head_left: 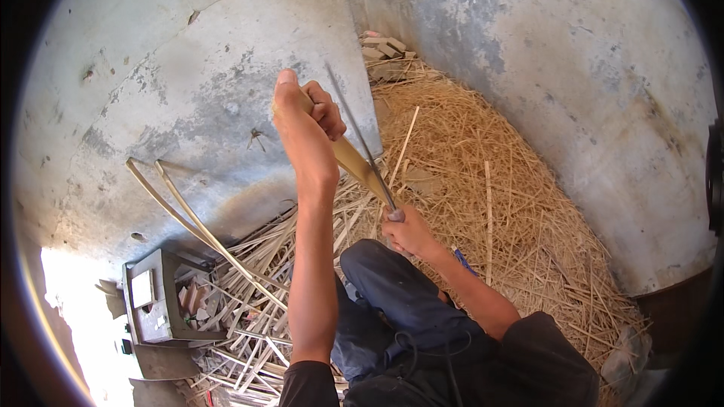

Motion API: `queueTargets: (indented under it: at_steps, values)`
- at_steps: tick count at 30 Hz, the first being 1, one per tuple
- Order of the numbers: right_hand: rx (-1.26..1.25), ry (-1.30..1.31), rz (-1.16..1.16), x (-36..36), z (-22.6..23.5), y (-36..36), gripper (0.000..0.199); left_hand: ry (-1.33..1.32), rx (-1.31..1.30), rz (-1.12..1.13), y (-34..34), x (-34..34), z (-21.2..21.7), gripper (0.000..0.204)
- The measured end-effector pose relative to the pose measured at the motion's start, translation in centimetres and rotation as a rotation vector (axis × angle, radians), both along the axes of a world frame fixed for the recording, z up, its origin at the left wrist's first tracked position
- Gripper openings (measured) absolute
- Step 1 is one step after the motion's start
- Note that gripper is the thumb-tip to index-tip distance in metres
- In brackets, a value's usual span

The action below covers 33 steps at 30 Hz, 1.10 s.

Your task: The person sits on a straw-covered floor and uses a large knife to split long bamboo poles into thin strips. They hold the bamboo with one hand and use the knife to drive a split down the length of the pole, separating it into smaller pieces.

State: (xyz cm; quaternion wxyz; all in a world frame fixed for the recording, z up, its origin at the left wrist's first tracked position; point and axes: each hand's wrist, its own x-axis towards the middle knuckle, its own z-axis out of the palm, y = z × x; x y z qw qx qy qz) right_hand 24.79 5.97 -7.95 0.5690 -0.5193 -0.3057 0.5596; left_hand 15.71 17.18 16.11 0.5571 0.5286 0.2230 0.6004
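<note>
Two peeling grey-white walls point(173, 68) stand behind a broad heap of straw-coloured shavings point(543, 226). Beside it lie loose pale strips point(256, 350), suggesting plenty is already cut. Before a seated person point(400, 279), a tan bamboo-like piece point(351, 158) slants between both hands, apparently in one length, so its working looks unfinished. A long-bladed knife point(360, 136) crosses its lower part; any cut is unclear. The left hand point(305, 109) clenches the piece's upper end; the right hand point(411, 232) grasps the knife's handle.
</note>
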Motion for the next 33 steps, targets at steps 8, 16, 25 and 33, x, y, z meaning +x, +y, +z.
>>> queueTargets:
  at_steps: [8,16,25,33]
  values:
    - [-0.32,-0.075,-0.085,3.5,-15.9,-1.5,0.011,0.002,0.032,0.019,-0.7,-0.6,-0.3,0.053]
    - [-0.232,0.801,0.169,5.3,-17.9,-2.0,0.014,-0.001,0.022,-0.041,-1.7,0.2,-0.1,0.051]
    - [-0.113,-0.22,-0.075,1.6,-3.5,-1.2,0.014,-0.016,0.012,-0.056,-1.7,0.4,-0.2,0.05]
    - [-0.278,-0.329,-0.097,4.2,-21.3,-1.4,0.02,0.004,0.004,-0.05,-2.7,0.4,-0.3,0.062]
